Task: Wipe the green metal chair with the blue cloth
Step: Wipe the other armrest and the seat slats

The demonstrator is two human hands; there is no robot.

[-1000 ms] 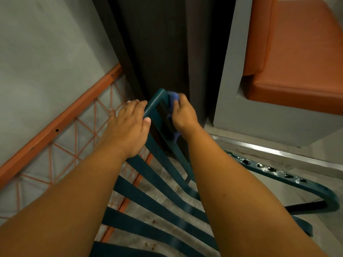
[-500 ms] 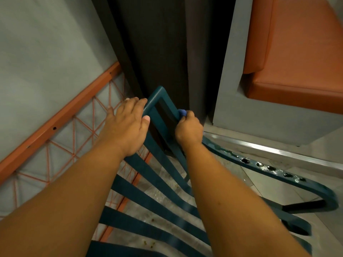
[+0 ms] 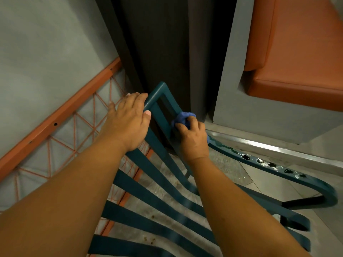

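The green metal chair (image 3: 148, 184) lies tipped below me, its slats running toward a looped frame end at the top. My left hand (image 3: 130, 119) grips the left bar of that loop, thumb on the inner side. A bunched blue cloth (image 3: 182, 117) is pressed against the right bar of the loop, held in the curled fingers of my right hand (image 3: 193, 138). Most of the cloth is hidden under that hand. The chair's armrest (image 3: 274, 167), with several holes and wet spots, curves off to the right.
An orange wire-mesh chair (image 3: 61, 127) leans at the left against a grey wall. A dark panel (image 3: 159, 43) stands straight ahead. A grey bench with an orange cushion (image 3: 306, 52) fills the upper right. Tiled floor (image 3: 259, 180) shows under the slats.
My right hand with the cloth slid down the right bar from the loop's top corner toward the armrest. The left hand kept its grip on the left bar.
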